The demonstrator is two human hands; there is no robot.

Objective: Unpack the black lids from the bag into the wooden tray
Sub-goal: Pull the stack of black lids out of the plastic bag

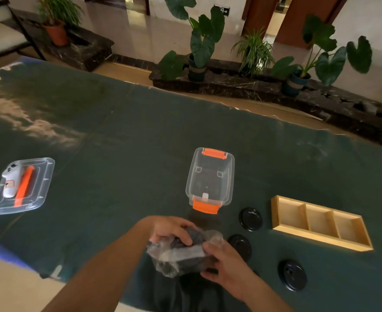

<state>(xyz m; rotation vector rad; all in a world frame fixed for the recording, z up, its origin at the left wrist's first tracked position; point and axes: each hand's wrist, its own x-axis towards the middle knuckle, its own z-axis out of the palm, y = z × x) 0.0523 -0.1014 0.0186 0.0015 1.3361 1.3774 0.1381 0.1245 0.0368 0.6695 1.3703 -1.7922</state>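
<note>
Crinkly clear plastic is bunching up between both hands: the left hand (170, 229) is curling its fingers over the top of the bag (181, 253) while the right hand (223, 264) is pinching its near end, dark lids showing through. Three round, glossy black lids (250, 219) are lying loose on the dark green table (118, 143), beside the empty three-compartment wooden tray (320, 222). Potted plants (204, 41) are lining the tiled room behind.

Green-covered table (140, 131) carries: clear box (209, 179), clear lid (22, 186), wooden tray (320, 222), three black lids (250, 219).
</note>
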